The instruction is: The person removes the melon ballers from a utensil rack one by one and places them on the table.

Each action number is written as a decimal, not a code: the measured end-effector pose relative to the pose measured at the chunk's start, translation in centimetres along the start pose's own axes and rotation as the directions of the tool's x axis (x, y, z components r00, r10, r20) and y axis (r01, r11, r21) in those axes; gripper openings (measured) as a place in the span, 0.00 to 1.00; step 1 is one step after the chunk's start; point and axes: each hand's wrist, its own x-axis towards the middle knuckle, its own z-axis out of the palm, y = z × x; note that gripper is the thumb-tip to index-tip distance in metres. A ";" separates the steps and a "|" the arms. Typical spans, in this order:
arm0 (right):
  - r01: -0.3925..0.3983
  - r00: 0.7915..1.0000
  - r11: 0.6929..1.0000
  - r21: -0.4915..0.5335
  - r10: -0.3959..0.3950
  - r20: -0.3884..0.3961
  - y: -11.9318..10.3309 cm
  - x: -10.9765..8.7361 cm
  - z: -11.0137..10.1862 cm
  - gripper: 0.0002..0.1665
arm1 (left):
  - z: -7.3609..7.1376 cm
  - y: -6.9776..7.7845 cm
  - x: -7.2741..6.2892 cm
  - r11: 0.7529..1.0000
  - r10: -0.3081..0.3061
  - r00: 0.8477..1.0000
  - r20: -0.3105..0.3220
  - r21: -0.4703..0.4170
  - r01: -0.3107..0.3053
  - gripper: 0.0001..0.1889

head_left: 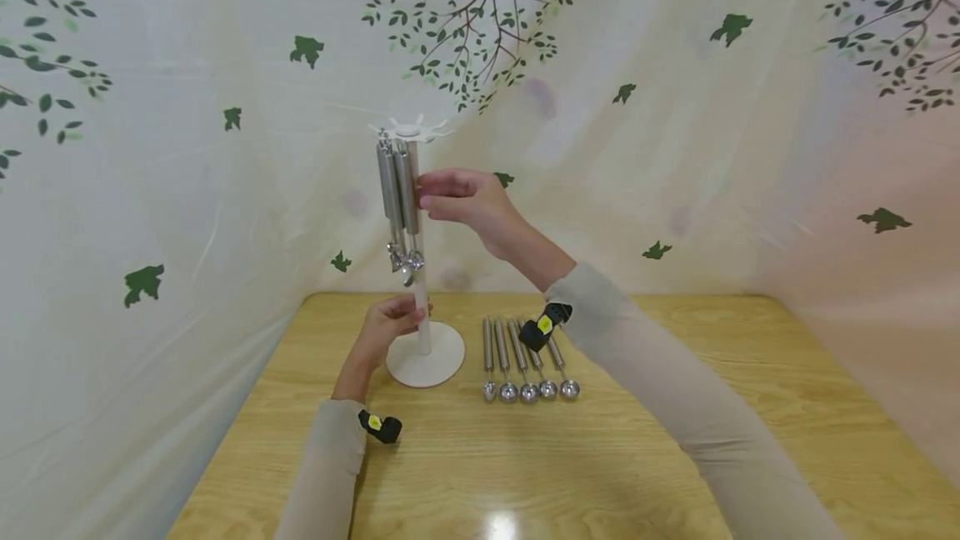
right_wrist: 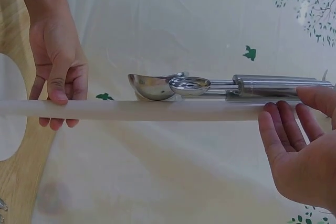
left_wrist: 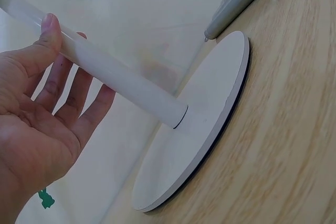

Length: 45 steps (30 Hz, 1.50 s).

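A white utensil stand [head_left: 424,307] has a round base and a spoked top. My left hand [head_left: 392,321] holds its pole low down, the thumb on one side and fingers behind, as the left wrist view shows [left_wrist: 52,77]. Several steel scoops [head_left: 397,190] hang from the left side of the top, bowls down. My right hand [head_left: 468,202] is beside their handles, thumb and fingers apart. In the right wrist view its thumb overlaps a scoop handle [right_wrist: 273,85] and its fingertips are at the pole [right_wrist: 199,110].
Several more steel scoops [head_left: 517,348] lie in a row on the wooden table [head_left: 465,457], right of the stand's base [head_left: 442,369], bowls toward me. A pale curtain [head_left: 675,148] with printed leaves and branches surrounds the table.
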 end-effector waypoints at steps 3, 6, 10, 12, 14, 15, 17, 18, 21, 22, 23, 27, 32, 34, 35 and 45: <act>-0.002 1.000 1.000 0.004 0.002 0.003 -0.1 0.3 0.1 0.21 | 0.0 0.0 0.0 1.000 -0.003 1.000 -0.004 -0.010 0.003 0.19; -0.001 1.000 1.000 0.000 0.001 0.014 0.0 0.5 0.2 0.21 | 0.0 0.0 0.1 1.000 -0.005 1.000 -0.010 -0.023 0.005 0.18; 0.001 1.000 1.000 -0.005 -0.001 0.019 0.0 0.7 0.5 0.21 | 0.0 -0.1 0.1 1.000 -0.001 1.000 -0.017 -0.030 0.001 0.17; 0.003 1.000 1.000 -0.007 -0.003 0.016 0.0 0.6 0.8 0.21 | -0.1 -0.1 0.1 1.000 -0.003 1.000 -0.021 -0.031 0.003 0.16; 0.004 1.000 1.000 -0.011 -0.004 0.012 0.0 0.6 0.9 0.20 | -0.2 -0.1 0.0 1.000 -0.003 1.000 -0.020 -0.025 0.003 0.15; 0.003 1.000 1.000 -0.015 -0.003 0.010 0.0 0.5 1.0 0.20 | -0.2 -0.1 -0.1 1.000 -0.006 1.000 -0.022 -0.026 0.005 0.15; 0.001 1.000 1.000 -0.018 -0.001 0.006 0.0 0.5 1.2 0.20 | -0.2 -0.1 -0.2 1.000 -0.009 1.000 -0.021 -0.030 0.008 0.15; -0.002 1.000 1.000 -0.021 0.002 0.004 0.0 0.4 1.2 0.20 | -0.2 -0.1 -0.2 1.000 -0.008 1.000 -0.019 -0.029 0.008 0.15; -0.008 1.000 1.000 -0.029 0.008 -0.001 0.0 0.4 1.3 0.20 | -0.2 -0.1 -0.2 0.999 -0.017 1.000 -0.018 -0.031 0.016 0.16; -0.008 1.000 1.000 -0.030 0.008 -0.002 0.0 0.4 1.3 0.20 | -0.2 -0.1 -0.2 0.999 -0.018 1.000 -0.017 -0.030 0.018 0.17; -0.011 1.000 0.999 -0.033 0.011 -0.003 0.0 0.3 1.3 0.20 | -0.2 -0.1 -0.2 1.000 -0.018 1.000 -0.014 -0.026 0.018 0.17; -0.006 1.000 0.999 -0.041 0.006 -0.001 -0.1 0.3 1.2 0.20 | -0.1 -0.1 -0.2 1.000 -0.016 1.000 -0.008 -0.020 0.016 0.18; 0.001 1.000 0.999 -0.045 -0.001 0.007 -0.2 0.4 1.3 0.20 | -0.1 0.0 0.0 1.000 -0.009 1.000 -0.008 -0.023 0.008 0.16; -0.004 1.000 0.999 -0.044 0.005 0.009 -0.2 0.4 1.3 0.20 | -0.1 0.0 0.0 0.999 -0.013 1.000 -0.012 -0.040 0.013 0.14; -0.008 1.000 0.999 -0.044 0.008 0.009 -0.2 0.4 1.3 0.21 | -0.1 0.0 0.1 0.999 -0.014 1.000 -0.010 -0.047 0.013 0.13; -0.022 1.000 0.999 -0.026 0.022 0.002 -0.2 0.3 1.2 0.20 | -0.1 -0.1 0.2 0.999 -0.014 1.000 0.005 -0.048 0.015 0.14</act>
